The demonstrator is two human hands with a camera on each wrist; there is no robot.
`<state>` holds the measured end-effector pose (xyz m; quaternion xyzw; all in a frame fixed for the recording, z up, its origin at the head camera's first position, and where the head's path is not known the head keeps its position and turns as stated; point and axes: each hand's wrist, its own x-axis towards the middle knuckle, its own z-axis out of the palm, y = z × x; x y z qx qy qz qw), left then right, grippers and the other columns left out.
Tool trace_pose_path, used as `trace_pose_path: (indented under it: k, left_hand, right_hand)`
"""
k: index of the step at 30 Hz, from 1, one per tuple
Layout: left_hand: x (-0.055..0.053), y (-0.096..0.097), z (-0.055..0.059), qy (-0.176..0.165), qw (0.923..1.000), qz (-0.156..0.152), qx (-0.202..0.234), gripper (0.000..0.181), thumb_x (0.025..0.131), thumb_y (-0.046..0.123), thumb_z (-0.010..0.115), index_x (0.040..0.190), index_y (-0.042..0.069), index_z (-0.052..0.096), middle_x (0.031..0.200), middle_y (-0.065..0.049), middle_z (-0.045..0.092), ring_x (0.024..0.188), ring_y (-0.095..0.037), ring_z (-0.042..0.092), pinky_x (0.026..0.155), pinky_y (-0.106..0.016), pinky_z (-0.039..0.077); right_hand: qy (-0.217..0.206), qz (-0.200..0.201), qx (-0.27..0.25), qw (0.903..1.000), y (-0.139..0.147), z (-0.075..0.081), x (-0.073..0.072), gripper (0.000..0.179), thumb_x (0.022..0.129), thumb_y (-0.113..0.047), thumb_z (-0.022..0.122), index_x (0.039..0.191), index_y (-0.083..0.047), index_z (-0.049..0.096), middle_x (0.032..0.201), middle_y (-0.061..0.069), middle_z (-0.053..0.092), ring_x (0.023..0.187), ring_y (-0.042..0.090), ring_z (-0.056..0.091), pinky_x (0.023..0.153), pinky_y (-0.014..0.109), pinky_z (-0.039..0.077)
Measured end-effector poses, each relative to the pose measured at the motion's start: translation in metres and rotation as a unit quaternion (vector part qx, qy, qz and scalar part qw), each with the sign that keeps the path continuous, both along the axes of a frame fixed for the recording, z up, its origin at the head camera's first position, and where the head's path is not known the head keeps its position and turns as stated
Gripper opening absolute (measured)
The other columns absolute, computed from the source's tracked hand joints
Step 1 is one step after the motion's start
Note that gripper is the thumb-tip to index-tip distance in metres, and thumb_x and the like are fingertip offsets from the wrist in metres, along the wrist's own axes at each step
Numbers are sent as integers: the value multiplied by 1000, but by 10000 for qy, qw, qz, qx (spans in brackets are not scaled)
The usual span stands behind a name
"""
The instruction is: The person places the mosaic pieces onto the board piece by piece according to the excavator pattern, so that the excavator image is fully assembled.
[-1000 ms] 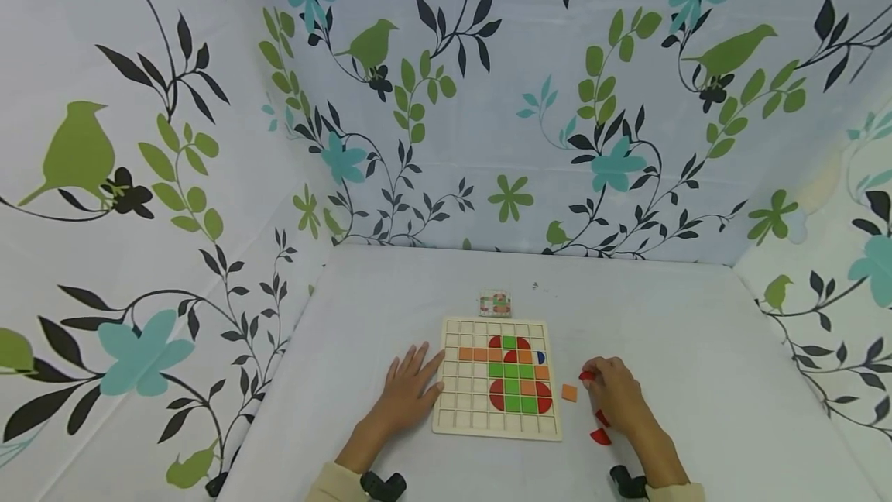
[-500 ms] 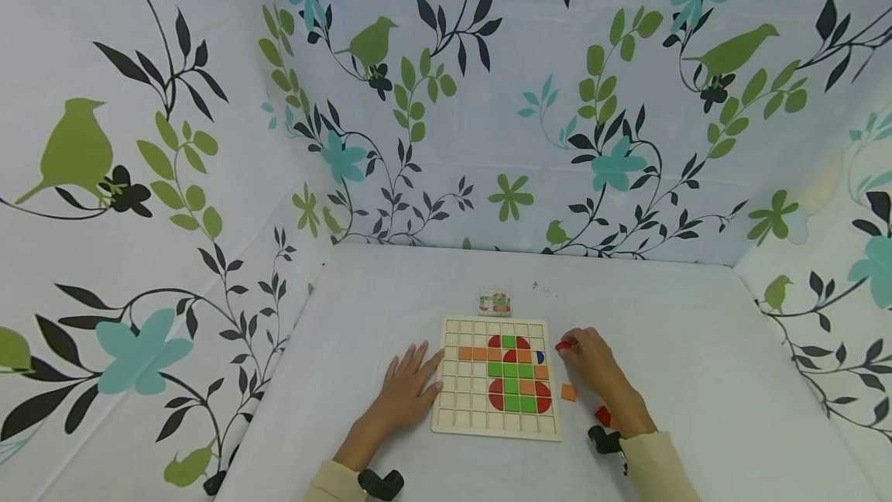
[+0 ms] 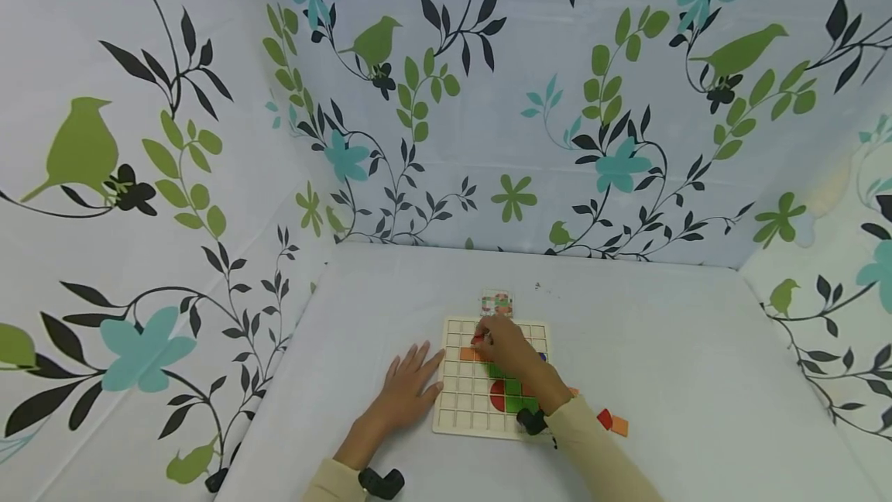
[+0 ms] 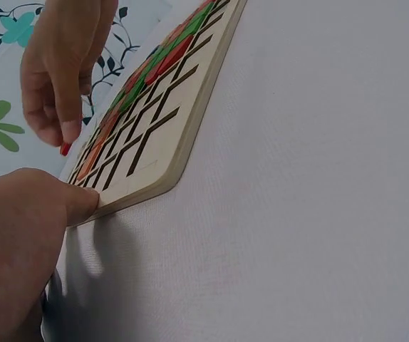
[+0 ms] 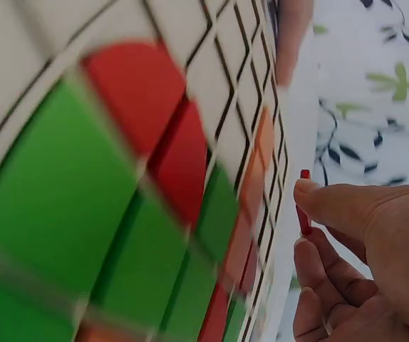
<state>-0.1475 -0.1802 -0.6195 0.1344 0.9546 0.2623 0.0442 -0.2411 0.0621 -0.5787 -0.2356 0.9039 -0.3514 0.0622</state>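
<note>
A square wooden grid board [image 3: 460, 413] lies on the white table, its right part filled with green, red and orange tiles. My left hand [image 3: 407, 393] rests on the table at the board's left edge; its fingers are spread, and the thumb touches the edge in the left wrist view. Over the upper part of the board, my right hand [image 3: 507, 347] pinches a thin red tile [image 5: 303, 210] between thumb and fingertips. The tile is held just above the grid, close to the orange row [image 3: 468, 354]. My right hand and forearm hide much of the filled tiles.
A small pattern card [image 3: 497, 302] lies behind the board's far edge. To the right of the board are a loose red tile [image 3: 604, 418] and an orange tile [image 3: 619, 426]; another orange one [image 3: 574, 391] peeks out beside the forearm. A patterned cloth backdrop surrounds the table.
My right hand has carried the red tile from the loose pieces leftward to above the board's upper part. An orange tile previously hidden now shows. My left hand has stayed in place.
</note>
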Motion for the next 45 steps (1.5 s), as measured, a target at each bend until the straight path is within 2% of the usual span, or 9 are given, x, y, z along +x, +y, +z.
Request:
trace_pose_path:
  k: [3,6,15,21,29,33,37,45]
  left_hand:
    - [0,0,-1,35,10000,-65,-2,59,109,37,55,164,19,40,172,-18,29,160,-44,22,123,-72,16]
    - [0,0,-4,97,9999,-101,38,60,109,35,56,163,18,41,171,-19,30,159,-47,23,122,-73,16]
    - [0,-1,1,73,9999,-75,7,58,109,35,56,163,18,42,172,-19,30,160,-45,22,123,-72,17]
    - [-1,-1,3,163,9998,-68,-52,57,109,33,57,162,15,44,170,-21,33,158,-47,25,121,-73,19]
    - [0,-1,4,267,9996,-78,88,57,108,33,57,162,15,44,169,-22,34,158,-48,25,121,-74,19]
    - [0,-2,3,358,9990,-119,226,57,107,31,59,160,13,46,167,-25,35,156,-52,27,119,-76,19]
    - [1,-1,5,276,9993,-121,237,57,108,32,57,161,14,45,168,-24,34,157,-50,26,120,-76,18]
    - [1,-1,2,176,9998,-56,103,57,109,35,55,162,17,44,171,-20,32,159,-45,24,122,-73,18]
  right_hand:
    - [185,273,245,9992,-19,-1,6,5,99,-11,74,101,-10,69,99,4,61,85,19,56,77,42,48]
    - [350,439,590,9967,-33,-2,12,9,99,-17,76,103,-12,70,100,2,61,88,17,56,79,42,44]
    - [584,495,1172,9902,-47,-4,18,9,98,-19,78,105,-15,74,99,-2,66,93,17,56,80,38,42]
    - [605,463,1193,9899,-47,-1,16,11,98,-21,79,106,-17,74,102,-3,66,96,18,55,81,37,41]
    - [529,461,1317,9888,-49,-4,13,19,99,-24,77,117,-17,72,108,-3,67,100,18,57,81,36,41]
    - [509,410,1273,9897,-50,-5,11,14,98,-24,78,108,-19,69,100,-6,64,94,16,54,79,35,38]
    - [599,383,1343,9884,-50,-6,10,9,97,-25,78,96,-21,70,94,-9,59,90,14,51,76,34,36]
    - [732,455,1377,9867,-48,-6,12,6,99,-23,76,97,-18,73,97,-6,62,92,15,53,78,36,39]
